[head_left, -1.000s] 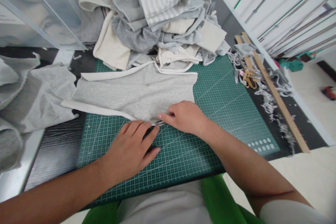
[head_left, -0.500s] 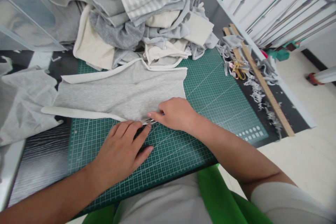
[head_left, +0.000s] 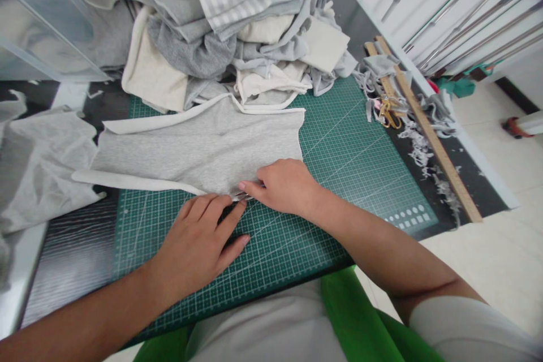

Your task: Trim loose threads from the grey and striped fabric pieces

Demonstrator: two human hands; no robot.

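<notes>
A light grey fabric piece (head_left: 199,147) with pale rolled edges lies spread on the green cutting mat (head_left: 169,294). My right hand (head_left: 286,186) is closed at the fabric's near edge, gripping a small silver metal tool (head_left: 241,195). Most of that tool is hidden by the fingers, so its exact kind does not show. Beside it, my left hand (head_left: 203,232) lies flat with its fingers spread. Its fingertips rest at the same fabric edge, close to the tool's tip, and the thumb is apart over the mat.
A heap of grey, cream and striped fabric (head_left: 229,28) covers the back of the table. Wooden rulers (head_left: 436,138), gold-handled scissors (head_left: 388,113) and fabric scraps lie along the right side. Crumpled grey cloth (head_left: 46,164) is at the left, near a clear plastic bin (head_left: 46,28).
The whole view has shifted slightly, so things appear a little further right. Both hands hold nearly the same position on the fabric edge.
</notes>
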